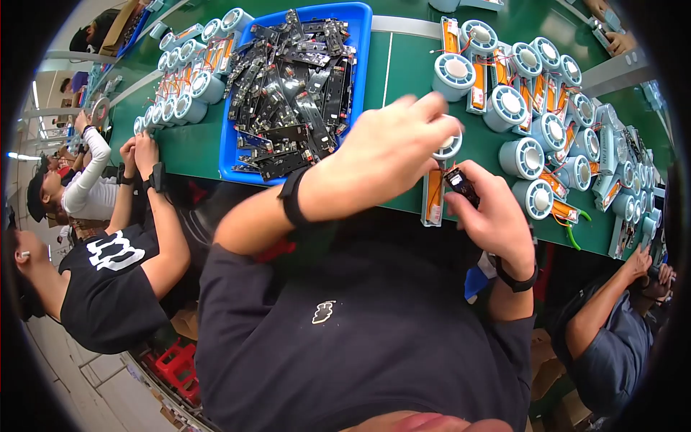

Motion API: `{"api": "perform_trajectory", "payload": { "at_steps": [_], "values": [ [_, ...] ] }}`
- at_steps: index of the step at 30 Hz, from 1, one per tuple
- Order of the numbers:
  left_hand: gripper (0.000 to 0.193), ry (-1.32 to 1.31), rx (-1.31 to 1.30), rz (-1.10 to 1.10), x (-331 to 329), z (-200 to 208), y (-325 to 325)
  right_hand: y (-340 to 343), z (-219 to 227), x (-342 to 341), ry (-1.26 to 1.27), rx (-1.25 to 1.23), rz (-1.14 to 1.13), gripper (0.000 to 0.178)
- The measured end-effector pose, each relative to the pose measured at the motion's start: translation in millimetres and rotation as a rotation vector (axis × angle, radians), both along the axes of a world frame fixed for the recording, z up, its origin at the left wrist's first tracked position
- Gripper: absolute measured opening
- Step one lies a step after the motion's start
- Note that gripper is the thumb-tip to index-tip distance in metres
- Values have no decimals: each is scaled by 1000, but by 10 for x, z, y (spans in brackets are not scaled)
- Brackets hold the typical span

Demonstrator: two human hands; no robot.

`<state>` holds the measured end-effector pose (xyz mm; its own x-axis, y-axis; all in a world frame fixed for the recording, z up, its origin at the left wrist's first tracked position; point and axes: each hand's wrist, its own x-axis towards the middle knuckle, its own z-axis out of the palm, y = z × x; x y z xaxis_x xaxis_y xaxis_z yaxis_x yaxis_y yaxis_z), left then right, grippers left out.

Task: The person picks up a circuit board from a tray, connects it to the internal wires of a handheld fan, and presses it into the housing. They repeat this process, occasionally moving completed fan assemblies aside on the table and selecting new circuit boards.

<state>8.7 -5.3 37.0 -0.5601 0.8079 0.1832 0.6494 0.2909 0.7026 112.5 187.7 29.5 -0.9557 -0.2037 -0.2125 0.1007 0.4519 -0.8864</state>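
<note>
My right hand [497,212] grips a small black circuit board [461,186] between thumb and fingers, with a reddish wire end at its top. My left hand [392,147] reaches across from the left, fingers curled and blurred beside the board; whatever they pinch cannot be made out. Just past its fingertips is a light-blue round housing with a white vented face [450,148], partly hidden by the hand. Beneath the hands, an orange battery pack in a pale frame [433,198] lies at the table's near edge.
A blue tray [366,50] heaped with black circuit strips [311,115] stands left of centre. Rows of similar light-blue units [522,158] with orange packs and red wires crowd the right. A green wire loop [574,237] hangs over the edge. Co-workers [108,266] sit on both sides.
</note>
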Motion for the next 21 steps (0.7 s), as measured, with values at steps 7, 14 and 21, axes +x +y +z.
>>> {"api": "perform_trajectory", "payload": {
  "at_steps": [7,14,21],
  "values": [
    [18,266,-27,-390,-253,-458,115,-20,-49,161,293,557,123,17],
    [13,163,21,-255,-163,-433,67,-274,-284,135,88,714,-369,10],
    [13,112,27,-277,-190,-390,23,-288,-448,218,320,252,-333,21]
  ]
}}
